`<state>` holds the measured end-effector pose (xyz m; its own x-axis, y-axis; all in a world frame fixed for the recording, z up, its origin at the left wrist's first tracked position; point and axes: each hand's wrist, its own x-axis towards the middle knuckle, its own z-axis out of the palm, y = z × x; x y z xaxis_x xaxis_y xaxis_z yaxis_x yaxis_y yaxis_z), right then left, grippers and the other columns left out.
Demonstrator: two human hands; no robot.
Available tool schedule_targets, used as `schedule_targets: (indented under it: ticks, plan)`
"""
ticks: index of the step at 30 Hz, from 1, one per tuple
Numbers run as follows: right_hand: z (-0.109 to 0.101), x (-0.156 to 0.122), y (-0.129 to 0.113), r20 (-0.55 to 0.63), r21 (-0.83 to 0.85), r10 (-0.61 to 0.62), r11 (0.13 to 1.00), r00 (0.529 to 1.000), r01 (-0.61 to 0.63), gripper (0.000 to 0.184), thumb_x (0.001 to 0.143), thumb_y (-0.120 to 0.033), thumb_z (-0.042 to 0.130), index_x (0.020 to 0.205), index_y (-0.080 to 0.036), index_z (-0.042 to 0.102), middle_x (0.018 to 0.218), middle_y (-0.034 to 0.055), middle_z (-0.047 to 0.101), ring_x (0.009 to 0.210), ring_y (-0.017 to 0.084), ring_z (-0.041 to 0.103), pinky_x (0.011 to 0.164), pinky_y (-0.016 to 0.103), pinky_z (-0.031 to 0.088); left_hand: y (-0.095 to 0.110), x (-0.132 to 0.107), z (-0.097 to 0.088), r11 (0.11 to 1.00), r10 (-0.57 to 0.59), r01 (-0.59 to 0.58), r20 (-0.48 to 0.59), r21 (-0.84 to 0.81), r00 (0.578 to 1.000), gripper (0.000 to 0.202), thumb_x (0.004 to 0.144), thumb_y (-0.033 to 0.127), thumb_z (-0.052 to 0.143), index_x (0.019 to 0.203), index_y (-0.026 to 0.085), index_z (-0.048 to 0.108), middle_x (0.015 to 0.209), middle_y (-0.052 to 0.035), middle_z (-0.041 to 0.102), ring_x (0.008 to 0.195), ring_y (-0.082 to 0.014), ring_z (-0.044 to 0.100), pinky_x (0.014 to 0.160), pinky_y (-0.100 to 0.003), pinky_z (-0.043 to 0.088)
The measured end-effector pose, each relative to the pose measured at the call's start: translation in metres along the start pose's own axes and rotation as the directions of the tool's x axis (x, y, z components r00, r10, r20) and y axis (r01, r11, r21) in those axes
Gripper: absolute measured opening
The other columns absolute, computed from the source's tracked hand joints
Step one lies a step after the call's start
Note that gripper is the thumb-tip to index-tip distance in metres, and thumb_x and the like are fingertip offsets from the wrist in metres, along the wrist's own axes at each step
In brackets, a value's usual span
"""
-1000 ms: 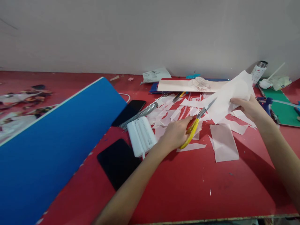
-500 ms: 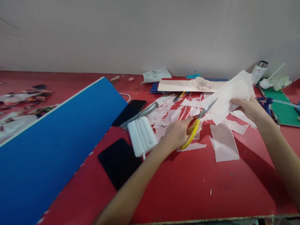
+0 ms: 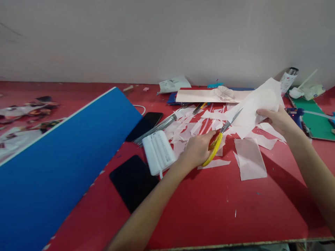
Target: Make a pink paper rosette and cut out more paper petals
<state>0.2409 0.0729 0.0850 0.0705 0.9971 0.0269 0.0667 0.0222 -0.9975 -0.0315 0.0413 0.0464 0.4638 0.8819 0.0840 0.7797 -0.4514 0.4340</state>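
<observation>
Scissors with yellow plastic handles [image 3: 215, 149] sit in my left hand [image 3: 197, 150], my fingers [image 3: 208, 136] curled firmly round the grip. Their steel blades [image 3: 231, 120] stand nearly closed and point toward 1 o'clock, reaching the lower edge of a sheet of pale pink paper [image 3: 252, 108]; I cannot tell whether the paper lies between them. That sheet is at about 2 o'clock from my left hand, just beyond the blade tips, and my right hand [image 3: 277, 120] grips its edge and lifts it off the red tabletop [image 3: 209, 212]. Pink paper scraps [image 3: 183, 130] lie strewn at 11 o'clock, and a larger pink piece [image 3: 250, 160] lies flat at 3 o'clock, just below the raised sheet. A white plastic case [image 3: 158, 151] sits at 9 o'clock, just beside my left wrist, with a bundle of thin wires [image 3: 157, 127] beyond it. A paper flower on a cream strip [image 3: 222, 94] lies at 12 o'clock, well past the blades.
</observation>
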Motion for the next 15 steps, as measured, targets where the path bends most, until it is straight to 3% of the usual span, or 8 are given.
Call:
schedule_targets:
  ticks: [8,15]
  plan:
    - [-0.0034,0.0015,0.0007,0.011,0.012,-0.005,1.0,1.0,0.005,0.026,0.062,-0.027,0.076,0.086,-0.021,0.065,0.085,0.003,0.07,0.079,0.023,0.067,0.064,0.038,0.06,-0.0009,0.0,-0.0013,0.998,-0.017,0.016,0.022,0.053,1.0,0.045,0.081,0.021,0.051,0.125,0.014,0.053,0.107,-0.0137,0.07,0.097,-0.0294,0.066,0.081,-0.041,0.05]
    - [-0.0057,0.0026,0.0002,0.002,-0.017,-0.009,1.0,1.0,0.009,0.03,0.062,-0.028,0.076,0.089,-0.023,0.064,0.088,0.0029,0.071,0.083,0.024,0.067,0.065,0.039,0.061,-0.0058,-0.0009,0.0014,0.999,0.012,-0.011,-0.031,0.033,0.999,0.042,0.08,0.022,0.053,0.122,0.018,0.055,0.111,-0.012,0.069,0.093,-0.0267,0.066,0.079,-0.04,0.051]
